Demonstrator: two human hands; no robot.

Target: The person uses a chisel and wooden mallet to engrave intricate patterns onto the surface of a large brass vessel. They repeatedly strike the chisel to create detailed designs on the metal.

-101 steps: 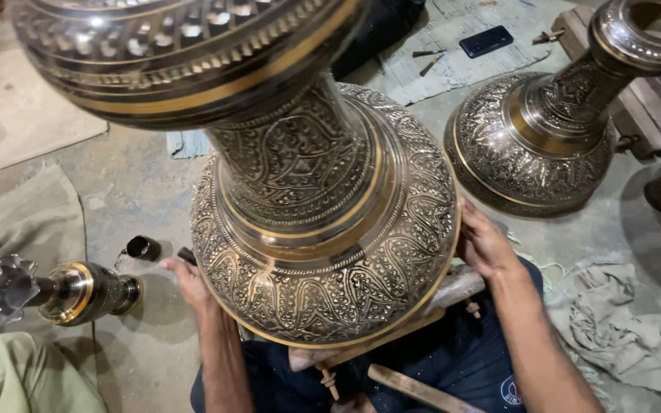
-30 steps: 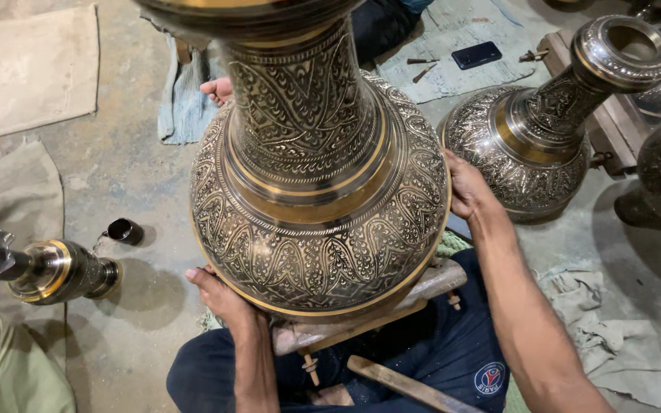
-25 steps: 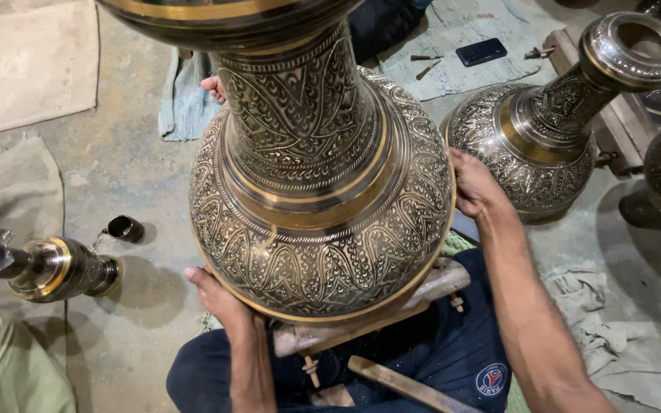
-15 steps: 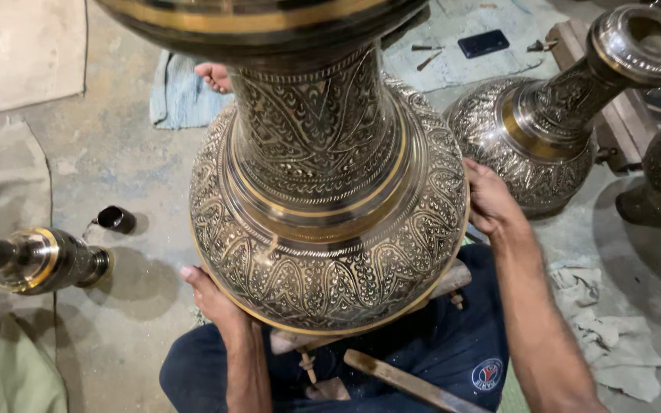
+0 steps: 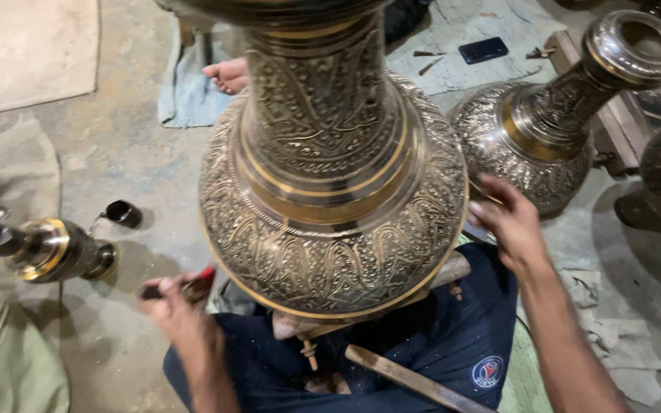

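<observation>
A large engraved brass vase [image 5: 330,191] stands upright in front of me on a wooden support [image 5: 447,272] over my lap. My left hand [image 5: 176,307] is low at the vase's left, off the metal, with its fingers closed on a small dark tool with a red end [image 5: 193,286]. My right hand [image 5: 508,223] is at the right side of the vase's belly, fingers spread and empty, its fingertips at or just off the surface. The vase's upper rim is cut off by the top of the frame.
A second engraved vase [image 5: 568,115] stands at the right, with more dark vessels behind it. A small brass piece [image 5: 55,248] and a black cup [image 5: 122,213] lie on the floor at the left. A phone [image 5: 483,50], a bare foot [image 5: 227,75], cloths and a wooden stick [image 5: 415,378] are around.
My left hand has come off the vase's lower edge, moved left and now holds the red-ended tool. My right hand has eased away from the vase's side.
</observation>
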